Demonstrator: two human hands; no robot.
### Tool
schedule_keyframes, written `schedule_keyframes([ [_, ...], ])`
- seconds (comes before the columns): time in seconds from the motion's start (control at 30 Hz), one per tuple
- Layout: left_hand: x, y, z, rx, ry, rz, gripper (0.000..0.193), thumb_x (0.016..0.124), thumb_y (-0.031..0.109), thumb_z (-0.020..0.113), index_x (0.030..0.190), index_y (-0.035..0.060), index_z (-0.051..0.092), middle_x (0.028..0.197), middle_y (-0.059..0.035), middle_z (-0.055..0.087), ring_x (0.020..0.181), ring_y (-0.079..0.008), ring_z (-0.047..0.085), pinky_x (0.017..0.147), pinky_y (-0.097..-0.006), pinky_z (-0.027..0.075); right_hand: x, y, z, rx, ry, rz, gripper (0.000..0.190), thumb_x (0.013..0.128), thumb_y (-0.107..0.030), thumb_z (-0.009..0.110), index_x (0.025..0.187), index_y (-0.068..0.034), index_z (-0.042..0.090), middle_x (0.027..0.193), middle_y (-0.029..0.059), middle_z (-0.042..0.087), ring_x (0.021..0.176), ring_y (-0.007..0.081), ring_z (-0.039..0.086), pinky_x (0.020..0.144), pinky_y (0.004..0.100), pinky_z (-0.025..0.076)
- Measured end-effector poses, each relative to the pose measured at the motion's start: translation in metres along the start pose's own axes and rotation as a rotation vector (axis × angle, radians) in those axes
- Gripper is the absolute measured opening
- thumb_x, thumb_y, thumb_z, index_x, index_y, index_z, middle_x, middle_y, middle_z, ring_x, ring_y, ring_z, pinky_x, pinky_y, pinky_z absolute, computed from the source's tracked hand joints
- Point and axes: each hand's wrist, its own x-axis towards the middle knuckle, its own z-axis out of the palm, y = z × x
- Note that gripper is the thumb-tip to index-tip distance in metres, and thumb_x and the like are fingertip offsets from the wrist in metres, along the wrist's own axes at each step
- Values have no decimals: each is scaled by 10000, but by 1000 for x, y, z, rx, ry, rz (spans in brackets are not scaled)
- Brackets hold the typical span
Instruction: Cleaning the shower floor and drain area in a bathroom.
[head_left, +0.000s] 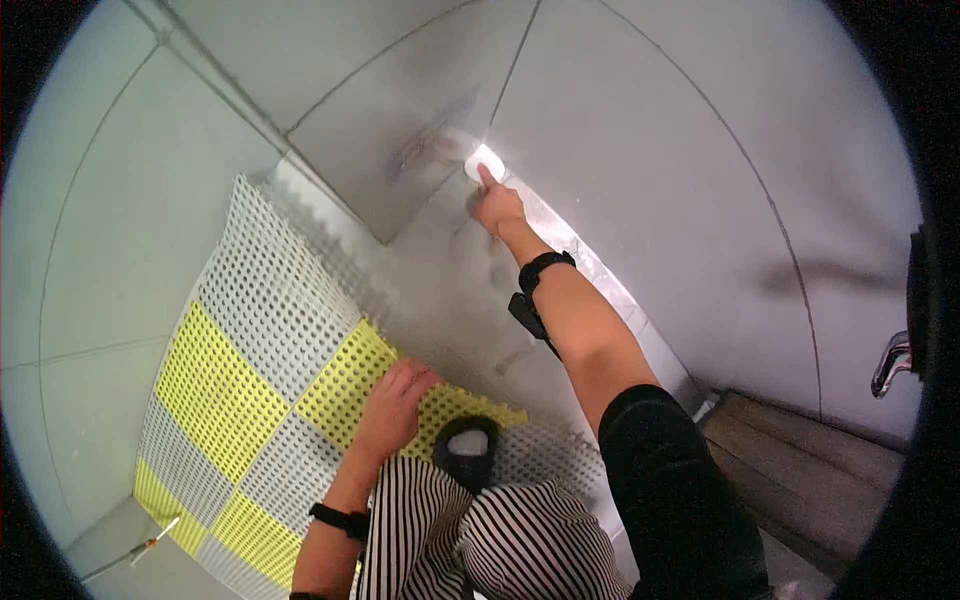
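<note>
My right hand (500, 206) reaches far forward to the foot of the tiled wall. Its index finger lies on a small white rounded object (484, 161) in the corner, and the curled fingers partly hide how it is gripped. My left hand (395, 409) holds the near edge of a perforated mat (255, 360) in yellow and grey squares. The mat is raised along that side, with its far end up by the left wall. Under the mat's edge and my right arm, the floor tiles (442, 300) look wet and stained.
A dark slipper (466, 454) on my foot stands at the mat's edge. Brown ridged boards (802, 457) lie at the right, below a chrome handle (892, 364). At the lower left is a slender stick with an orange band (154, 541). A raised tile ledge (337, 199) crosses the upper left.
</note>
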Motion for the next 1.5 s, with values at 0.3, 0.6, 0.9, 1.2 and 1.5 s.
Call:
schedule_keyframes([
  [0.3, 0, -11, 8, -4, -38, -24, 534, 583, -97, 524, 1087, 79, 531, 1136, -82, 492, 1148, -284, 424, 922, -387, 378, 8, 0, 14, -22, -23, 18, 609, 833, -142, 442, 1395, -216, 219, 1023, 232, 591, 974, 368, 563, 829, 415, 458],
  [0.6, 10, -18, 7, 56, -35, 23, 536, 609, -84, 525, 1117, 86, 519, 1154, -70, 492, 1163, -277, 415, 932, -381, 373, 18, -13, 6, 41, -167, 144, 601, 836, -181, 458, 1392, -178, 230, 1083, 246, 553, 1039, 378, 530, 834, 449, 453],
  [0.9, 13, -15, 6, 54, -2, 52, 510, 611, -82, 513, 1098, 68, 520, 1141, -86, 493, 1140, -289, 432, 947, -393, 366, 16, -8, 18, -153, -122, 56, 605, 847, -225, 459, 1399, -196, 214, 1048, 184, 604, 985, 342, 579, 812, 414, 479],
  [1.2, 7, -11, 6, 73, 10, 13, 518, 611, -84, 513, 1105, 72, 522, 1150, -83, 488, 1152, -280, 423, 954, -382, 361, 8, -10, 18, -118, -58, -6, 644, 822, -148, 472, 1402, -210, 196, 1023, 203, 602, 958, 351, 583, 800, 411, 485],
  [1.5, 5, -9, 7, 91, -43, -14, 549, 587, -84, 536, 1117, 57, 516, 1165, -90, 474, 1166, -293, 401, 954, -363, 365, -45, -14, 68, -28, -66, -230, 646, 815, -103, 450, 1399, -185, 188, 934, 243, 607, 871, 392, 588, 766, 453, 465],
])
